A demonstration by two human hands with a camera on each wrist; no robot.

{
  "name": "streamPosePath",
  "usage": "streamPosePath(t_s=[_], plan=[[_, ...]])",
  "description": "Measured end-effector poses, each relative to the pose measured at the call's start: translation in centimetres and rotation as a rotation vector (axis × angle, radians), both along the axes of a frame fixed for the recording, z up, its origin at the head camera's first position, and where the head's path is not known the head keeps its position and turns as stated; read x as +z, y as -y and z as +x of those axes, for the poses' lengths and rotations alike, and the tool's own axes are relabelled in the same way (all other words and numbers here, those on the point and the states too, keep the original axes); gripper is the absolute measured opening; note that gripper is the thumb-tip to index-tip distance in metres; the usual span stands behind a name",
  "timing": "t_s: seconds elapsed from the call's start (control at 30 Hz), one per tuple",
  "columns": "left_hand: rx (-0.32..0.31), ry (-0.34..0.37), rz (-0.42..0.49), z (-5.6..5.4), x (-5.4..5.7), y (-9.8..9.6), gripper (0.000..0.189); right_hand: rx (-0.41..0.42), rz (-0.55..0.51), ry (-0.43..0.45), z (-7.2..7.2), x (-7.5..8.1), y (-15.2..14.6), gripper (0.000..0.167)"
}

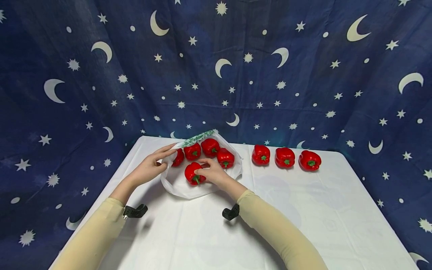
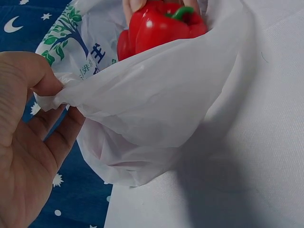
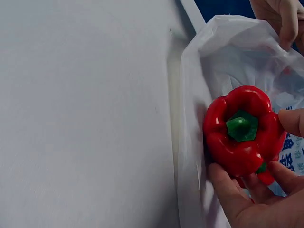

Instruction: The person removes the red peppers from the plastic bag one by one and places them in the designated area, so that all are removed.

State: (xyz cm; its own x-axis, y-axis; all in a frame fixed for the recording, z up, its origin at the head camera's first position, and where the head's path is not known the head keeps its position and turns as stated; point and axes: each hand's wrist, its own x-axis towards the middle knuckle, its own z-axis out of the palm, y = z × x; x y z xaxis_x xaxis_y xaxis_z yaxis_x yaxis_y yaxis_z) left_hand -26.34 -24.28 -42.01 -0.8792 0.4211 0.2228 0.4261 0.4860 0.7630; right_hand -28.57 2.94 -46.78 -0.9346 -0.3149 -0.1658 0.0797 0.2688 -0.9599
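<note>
A white plastic bag (image 1: 185, 193) with green leaf print lies on the table with its mouth spread wide. My left hand (image 1: 150, 167) pinches the bag's rim between thumb and fingers at its left side. Over the bag's opening, my right hand (image 1: 215, 173) holds a red bell pepper (image 3: 242, 128), its green stem toward the right wrist camera. Several more red bell peppers (image 1: 210, 147) sit inside the bag behind the held one. The leftmost of these is partly hidden by my left hand and the bag's edge.
Three red bell peppers (image 1: 285, 157) stand in a row on the white-covered table (image 1: 303, 225), right of the bag. A dark blue curtain (image 1: 253, 75) with moons and stars hangs behind and along both sides of the table.
</note>
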Motion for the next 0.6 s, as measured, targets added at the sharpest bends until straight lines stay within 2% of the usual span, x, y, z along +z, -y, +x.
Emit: streamPosePath(t_s=[0.17,0.6], plan=[[-0.003,0.001,0.004,0.0,0.1,-0.1,0.058,0.024,0.017,0.015,0.2,0.0,-1.5,0.067],[-0.001,0.004,0.006,0.0,0.0,-0.2,0.059,0.1,-0.08,0.101,0.2,0.0,-2.2,0.076]])
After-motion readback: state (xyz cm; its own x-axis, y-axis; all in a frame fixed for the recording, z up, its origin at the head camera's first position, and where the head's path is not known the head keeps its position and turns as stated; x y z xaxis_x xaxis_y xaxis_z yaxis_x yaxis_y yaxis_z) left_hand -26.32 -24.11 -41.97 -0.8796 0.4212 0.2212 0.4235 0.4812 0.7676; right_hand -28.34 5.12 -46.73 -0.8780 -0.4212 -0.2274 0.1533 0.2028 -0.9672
